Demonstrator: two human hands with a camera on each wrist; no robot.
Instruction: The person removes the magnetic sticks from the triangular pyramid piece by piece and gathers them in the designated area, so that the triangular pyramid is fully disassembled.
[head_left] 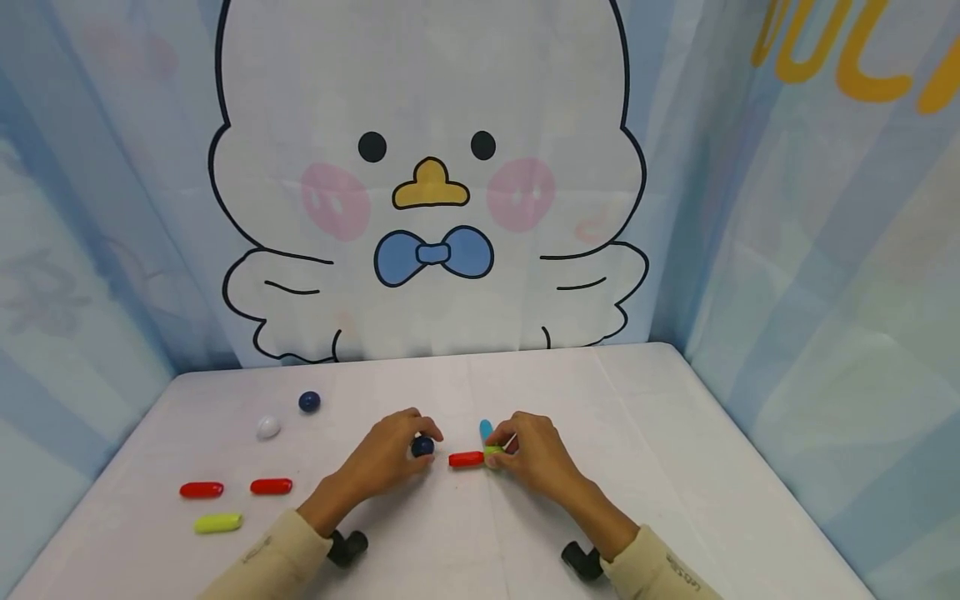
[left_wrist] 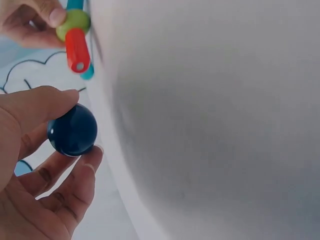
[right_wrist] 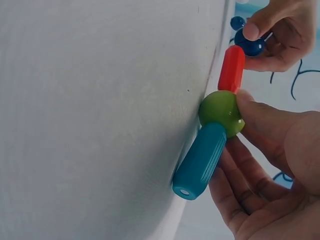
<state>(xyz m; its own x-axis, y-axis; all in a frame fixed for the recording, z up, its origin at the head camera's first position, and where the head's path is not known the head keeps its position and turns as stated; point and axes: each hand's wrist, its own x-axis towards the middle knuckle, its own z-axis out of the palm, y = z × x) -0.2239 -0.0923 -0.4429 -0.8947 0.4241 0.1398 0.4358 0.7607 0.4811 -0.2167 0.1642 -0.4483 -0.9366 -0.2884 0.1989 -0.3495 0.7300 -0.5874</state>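
My left hand [head_left: 386, 454] pinches a dark blue ball [left_wrist: 73, 130] between thumb and fingers, close over the table. Across from it, my right hand [head_left: 536, 450] grips a light green ball [right_wrist: 220, 114] between thumb and fingertips. A red rod [right_wrist: 232, 69] sticks out of that green ball toward the blue ball, its end a short gap away. A teal rod [right_wrist: 201, 160] joins the green ball too, lying close along the tabletop. In the left wrist view, a teal tip [left_wrist: 88, 73] shows just behind the red rod's end.
On the table's left lie two red rods [head_left: 201, 490] and a yellow-green rod [head_left: 218, 523]. Behind them sit a white ball [head_left: 267, 427] and another dark blue ball [head_left: 309, 402]. A printed cloth [head_left: 431, 308] hangs along the table's back edge.
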